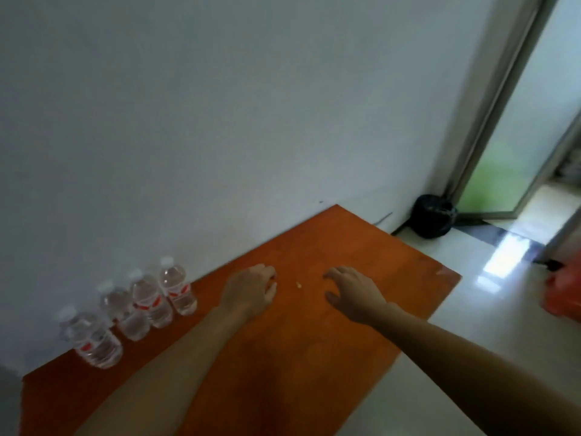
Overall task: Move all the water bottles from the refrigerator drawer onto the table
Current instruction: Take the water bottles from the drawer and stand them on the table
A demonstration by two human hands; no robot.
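Fingers [337,272] relaxed, empty: left hand [250,294], right hand [355,292] over table [314,357] (water bottles [147,305] well apart).

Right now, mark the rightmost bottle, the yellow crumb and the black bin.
Rightmost bottle [177,290]: head view, on its red label.
Crumb [298,285]: head view, on its middle.
Bin [434,220]: head view, on its black front.

Only two arms of the person show, and both are bare. The left forearm [176,357] and the right forearm [456,350] are uncovered from the near edge up to the wrists, slim and smooth in outline. The left hand [251,291] and right hand [352,291] are bare too (the picture is soft, so nails and fine lines blur).
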